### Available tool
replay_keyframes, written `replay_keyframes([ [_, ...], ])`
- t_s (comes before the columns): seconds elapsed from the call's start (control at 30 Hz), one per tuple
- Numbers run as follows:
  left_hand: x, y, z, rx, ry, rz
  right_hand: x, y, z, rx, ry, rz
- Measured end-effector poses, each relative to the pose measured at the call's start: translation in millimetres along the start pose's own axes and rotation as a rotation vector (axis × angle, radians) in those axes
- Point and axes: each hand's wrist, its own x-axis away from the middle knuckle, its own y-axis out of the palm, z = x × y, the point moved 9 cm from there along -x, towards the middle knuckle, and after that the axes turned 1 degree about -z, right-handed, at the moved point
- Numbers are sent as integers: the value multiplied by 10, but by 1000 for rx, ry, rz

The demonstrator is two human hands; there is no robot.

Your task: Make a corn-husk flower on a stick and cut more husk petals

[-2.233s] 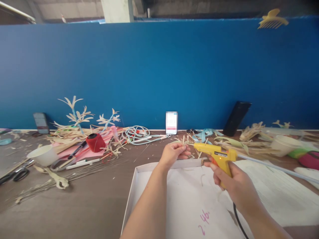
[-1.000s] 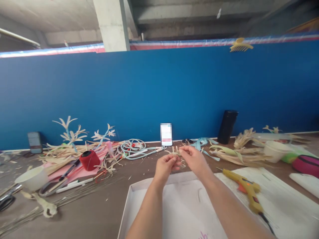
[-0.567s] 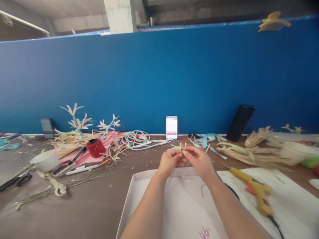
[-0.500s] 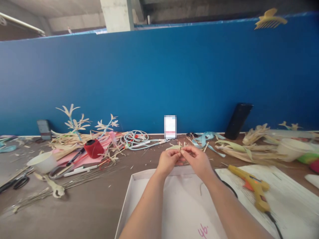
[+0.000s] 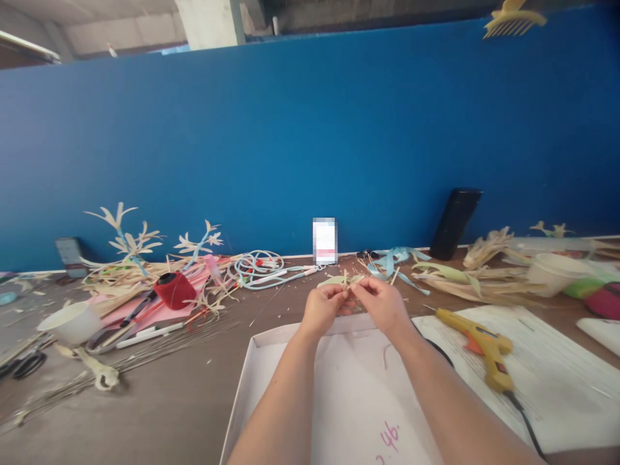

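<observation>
My left hand (image 5: 321,311) and my right hand (image 5: 380,305) meet above the far edge of a shallow white box (image 5: 349,381). Between the fingertips of both is a small piece of pale dried husk (image 5: 345,281), pinched from either side. Its lower part is hidden by the fingers. Several pale scraps lie on the brown table (image 5: 194,400) just beyond. The box has pink handwriting on its bottom and a thin curved strand near the right forearm.
To the right, a yellow glue gun (image 5: 479,342) lies on white papers (image 5: 547,368). Left are a red thread spool (image 5: 175,290), a white bowl (image 5: 72,323), scissors (image 5: 31,365) and husk flowers (image 5: 130,242). A phone (image 5: 325,241) and black case (image 5: 454,225) lean against the blue partition (image 5: 290,129).
The camera view has shifted slightly, so the scene sits a little further left and mostly higher. Both hands still pinch the husk piece, with small finger movements.
</observation>
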Motion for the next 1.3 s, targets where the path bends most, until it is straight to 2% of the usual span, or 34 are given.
replay_keyframes([
  [0.47, -12, 18, -3, -34, 21, -14, 8, 1, 2, 23, 41, -3],
  [0.7, -14, 20, 0, -26, 28, -4, 15, 15, 21, -45, 87, -19],
  [1.3, -3, 25, 49, -146, 91, 21, 8, 73, 269, -190, 217, -23],
])
